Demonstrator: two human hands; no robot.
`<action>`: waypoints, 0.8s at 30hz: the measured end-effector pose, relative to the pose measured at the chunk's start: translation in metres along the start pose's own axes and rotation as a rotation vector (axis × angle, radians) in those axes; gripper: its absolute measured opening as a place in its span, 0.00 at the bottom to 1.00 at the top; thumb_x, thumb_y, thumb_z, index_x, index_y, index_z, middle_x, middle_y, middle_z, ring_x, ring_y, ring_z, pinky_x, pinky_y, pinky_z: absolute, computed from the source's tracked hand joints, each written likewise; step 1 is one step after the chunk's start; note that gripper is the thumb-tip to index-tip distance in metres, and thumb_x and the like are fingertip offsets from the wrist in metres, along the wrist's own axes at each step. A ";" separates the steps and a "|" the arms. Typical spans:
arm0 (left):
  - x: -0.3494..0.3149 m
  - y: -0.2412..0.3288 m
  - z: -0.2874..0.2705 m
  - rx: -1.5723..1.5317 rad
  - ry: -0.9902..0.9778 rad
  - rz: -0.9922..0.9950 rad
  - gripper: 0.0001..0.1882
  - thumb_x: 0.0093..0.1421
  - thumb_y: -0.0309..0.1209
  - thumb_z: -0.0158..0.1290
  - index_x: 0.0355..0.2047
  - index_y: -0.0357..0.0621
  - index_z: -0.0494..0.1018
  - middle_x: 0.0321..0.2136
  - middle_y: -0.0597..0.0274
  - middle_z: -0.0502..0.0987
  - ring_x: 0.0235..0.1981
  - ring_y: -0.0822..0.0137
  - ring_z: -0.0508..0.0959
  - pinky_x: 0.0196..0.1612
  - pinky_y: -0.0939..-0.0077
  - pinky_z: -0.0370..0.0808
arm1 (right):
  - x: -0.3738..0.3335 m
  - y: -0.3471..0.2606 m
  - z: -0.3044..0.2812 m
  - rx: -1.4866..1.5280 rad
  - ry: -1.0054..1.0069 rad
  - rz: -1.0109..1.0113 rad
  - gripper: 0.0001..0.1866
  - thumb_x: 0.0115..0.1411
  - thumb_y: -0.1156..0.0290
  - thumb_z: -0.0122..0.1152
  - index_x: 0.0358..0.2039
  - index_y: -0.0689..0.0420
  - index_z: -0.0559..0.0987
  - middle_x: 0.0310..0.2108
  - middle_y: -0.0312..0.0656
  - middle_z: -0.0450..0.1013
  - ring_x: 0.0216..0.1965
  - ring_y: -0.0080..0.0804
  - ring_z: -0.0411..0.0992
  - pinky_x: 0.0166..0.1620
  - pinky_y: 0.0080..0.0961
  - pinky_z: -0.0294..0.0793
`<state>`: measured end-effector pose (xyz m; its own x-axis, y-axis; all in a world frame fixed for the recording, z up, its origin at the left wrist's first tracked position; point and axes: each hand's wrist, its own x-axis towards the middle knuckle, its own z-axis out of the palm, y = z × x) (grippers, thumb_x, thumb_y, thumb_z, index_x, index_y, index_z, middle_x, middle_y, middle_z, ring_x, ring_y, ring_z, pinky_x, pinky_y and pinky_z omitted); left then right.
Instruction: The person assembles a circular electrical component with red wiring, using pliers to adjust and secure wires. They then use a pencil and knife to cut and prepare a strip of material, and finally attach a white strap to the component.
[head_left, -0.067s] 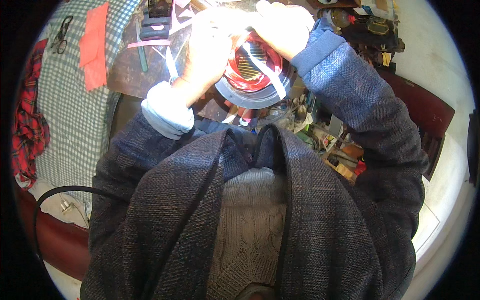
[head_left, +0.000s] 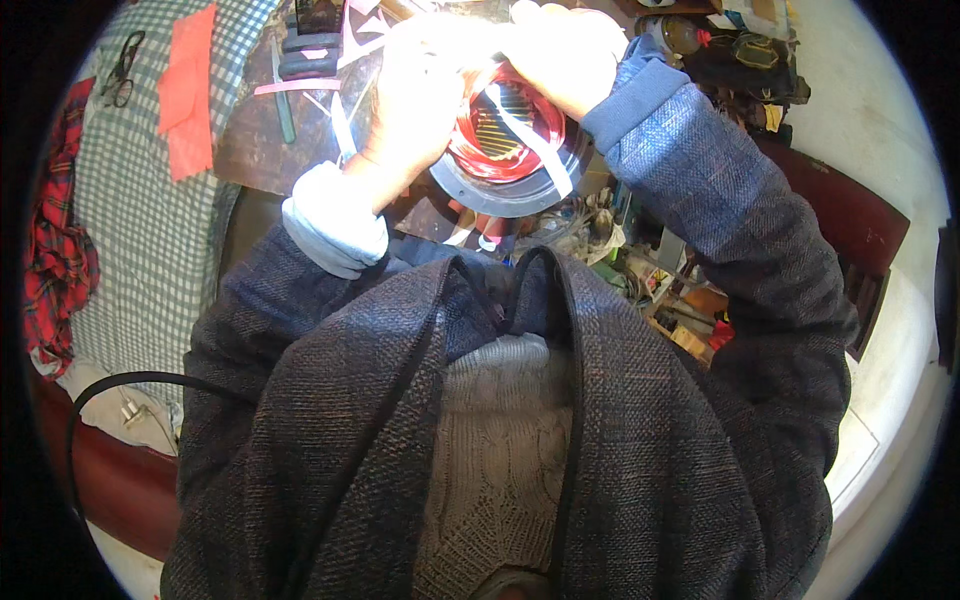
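A motor stator (head_left: 503, 203) with a dark round frame sits between my hands. Red copper windings (head_left: 499, 167) ring its slotted inside. Across its near right side lies a white strip (head_left: 537, 148), slanting out over the rim. My left hand (head_left: 418, 95) rests against the far left of the windings. On the far right, my right hand (head_left: 565, 58) is curled by the coil. Both hands look closed, their fingers bent inward at the far edge. Strong glare bleaches the fingertips, so whatever they pinch there cannot be made out.
At the left, a checked cloth (head_left: 150, 220) carries pink-red sheets (head_left: 187, 110) and dark glasses (head_left: 123, 75). A green-handled tool (head_left: 286, 117) lies on the wooden table (head_left: 255, 150) near paper strips. Clutter (head_left: 640, 270) fills the right, with a clear bottle (head_left: 675, 36) beyond.
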<state>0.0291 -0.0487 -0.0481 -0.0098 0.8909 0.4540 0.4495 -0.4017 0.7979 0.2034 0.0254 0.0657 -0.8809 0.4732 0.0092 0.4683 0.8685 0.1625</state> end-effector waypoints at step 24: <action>-0.006 -0.002 0.003 -0.333 0.045 -0.255 0.16 0.71 0.34 0.51 0.55 0.38 0.69 0.47 0.52 0.78 0.49 0.61 0.79 0.55 0.67 0.76 | -0.055 0.000 0.061 0.189 0.038 0.410 0.12 0.68 0.63 0.61 0.46 0.53 0.83 0.44 0.45 0.80 0.42 0.43 0.80 0.50 0.32 0.82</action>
<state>0.0310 -0.0531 -0.0538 -0.1258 0.9634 0.2368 0.1149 -0.2230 0.9680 0.2562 0.0077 0.0050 -0.6201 0.7812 0.0722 0.7804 0.6237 -0.0449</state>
